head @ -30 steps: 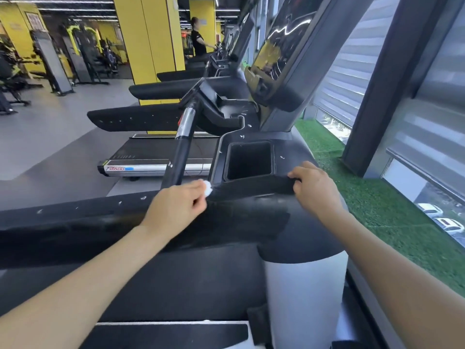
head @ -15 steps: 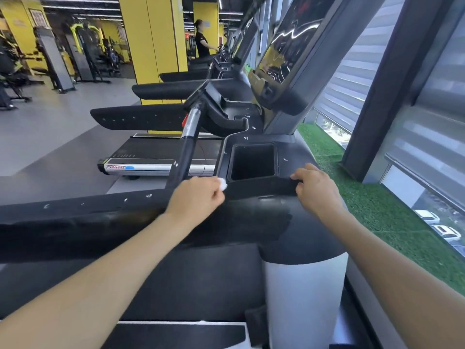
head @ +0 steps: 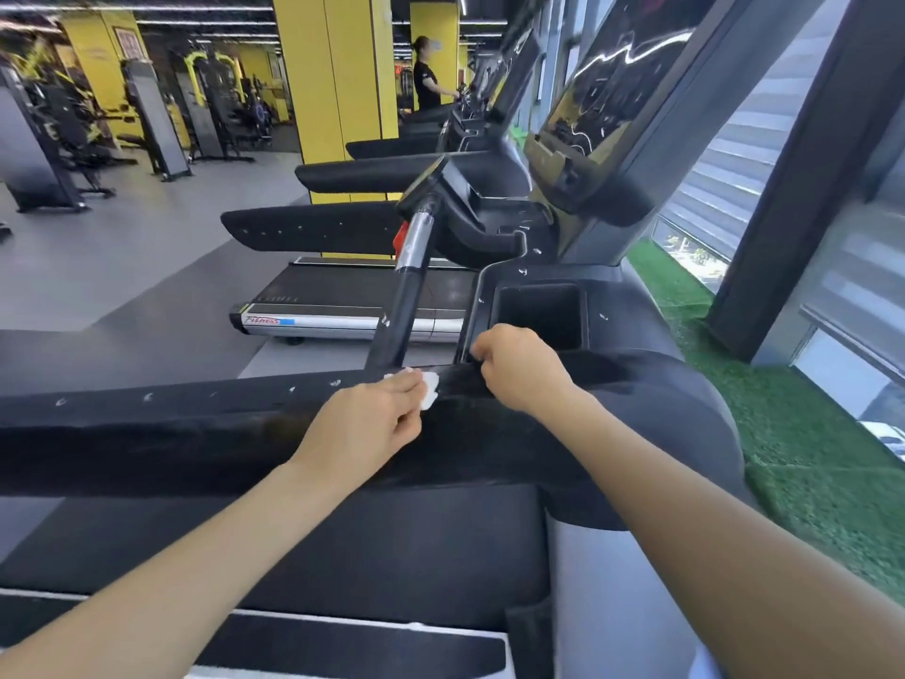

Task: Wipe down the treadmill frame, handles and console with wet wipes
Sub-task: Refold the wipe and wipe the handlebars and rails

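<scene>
Left grip [head: 365, 426] pinches a small crumpled white wet wipe [head: 429, 390] against the long black padded treadmill handrail [head: 196, 423] at frame centre — right grip [head: 519, 367], just beside it, curls over the same rail's far edge. Behind sits a square black cup holder [head: 541, 313]; the glossy dark console screen [head: 602, 90] fills the upper right.

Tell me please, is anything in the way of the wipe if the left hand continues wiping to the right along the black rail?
Yes. The right hand grips the top edge of the black rail just right of the wet wipe that the left hand holds, with only a short stretch between them.
</scene>
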`<state>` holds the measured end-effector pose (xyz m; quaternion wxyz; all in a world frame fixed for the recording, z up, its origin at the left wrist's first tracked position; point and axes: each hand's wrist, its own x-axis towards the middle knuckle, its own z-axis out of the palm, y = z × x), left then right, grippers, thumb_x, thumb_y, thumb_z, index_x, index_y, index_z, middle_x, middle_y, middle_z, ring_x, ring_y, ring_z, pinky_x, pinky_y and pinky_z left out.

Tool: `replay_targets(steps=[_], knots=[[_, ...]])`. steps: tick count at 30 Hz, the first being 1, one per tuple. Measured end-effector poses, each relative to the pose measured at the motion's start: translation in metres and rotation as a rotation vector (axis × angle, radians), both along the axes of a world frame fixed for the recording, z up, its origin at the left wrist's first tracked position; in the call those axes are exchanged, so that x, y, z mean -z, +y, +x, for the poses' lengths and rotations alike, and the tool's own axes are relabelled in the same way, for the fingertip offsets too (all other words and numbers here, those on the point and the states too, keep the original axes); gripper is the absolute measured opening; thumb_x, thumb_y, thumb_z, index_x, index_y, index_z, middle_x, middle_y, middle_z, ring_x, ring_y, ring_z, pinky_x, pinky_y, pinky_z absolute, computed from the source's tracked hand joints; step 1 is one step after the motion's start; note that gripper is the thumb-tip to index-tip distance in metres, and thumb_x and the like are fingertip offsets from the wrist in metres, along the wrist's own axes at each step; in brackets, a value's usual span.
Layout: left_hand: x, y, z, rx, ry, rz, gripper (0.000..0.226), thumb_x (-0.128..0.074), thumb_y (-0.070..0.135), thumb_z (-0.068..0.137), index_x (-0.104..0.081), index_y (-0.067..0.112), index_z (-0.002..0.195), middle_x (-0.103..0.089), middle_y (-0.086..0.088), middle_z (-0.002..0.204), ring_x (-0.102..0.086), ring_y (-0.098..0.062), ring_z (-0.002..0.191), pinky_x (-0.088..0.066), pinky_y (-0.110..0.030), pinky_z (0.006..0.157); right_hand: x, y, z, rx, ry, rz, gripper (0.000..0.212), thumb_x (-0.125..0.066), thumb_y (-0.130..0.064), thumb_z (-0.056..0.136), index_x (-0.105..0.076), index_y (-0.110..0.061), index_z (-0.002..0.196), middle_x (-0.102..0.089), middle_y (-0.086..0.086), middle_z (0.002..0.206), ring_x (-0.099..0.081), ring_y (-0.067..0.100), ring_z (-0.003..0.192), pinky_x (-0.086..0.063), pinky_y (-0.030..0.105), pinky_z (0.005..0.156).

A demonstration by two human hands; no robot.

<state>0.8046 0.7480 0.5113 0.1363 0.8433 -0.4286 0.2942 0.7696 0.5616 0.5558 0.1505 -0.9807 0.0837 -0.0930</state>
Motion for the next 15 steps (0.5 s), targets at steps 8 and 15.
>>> replay_targets(steps=[8,15], knots=[[-0.021,-0.04,0.013,-0.139,0.213,0.135,0.016,-0.042,0.02,0.091,-0.054,0.014,0.082,-0.065,-0.005,0.081,-0.057,-0.031,0.075,-0.042,-0.031,0.062,-0.005,-0.001,0.001,0.012,0.009,-0.02,0.03,-0.046,-0.01,0.092,-0.064,-0.016,0.115,-0.062,0.006,0.118,-0.058,0.029,0.106,-0.046,0.034,0.084],[0.0,0.005,0.002,0.039,0.031,0.071,0.038,-0.037,0.022,0.076,-0.073,0.013,0.088,-0.072,0.003,0.098,-0.068,-0.022,0.059,-0.052,-0.028,0.041,-0.004,-0.004,0.003,0.005,0.013,-0.035,0.031,-0.045,-0.011,0.092,-0.065,-0.019,0.113,-0.063,0.003,0.118,-0.057,0.028,0.106,-0.046,0.034,0.085]])
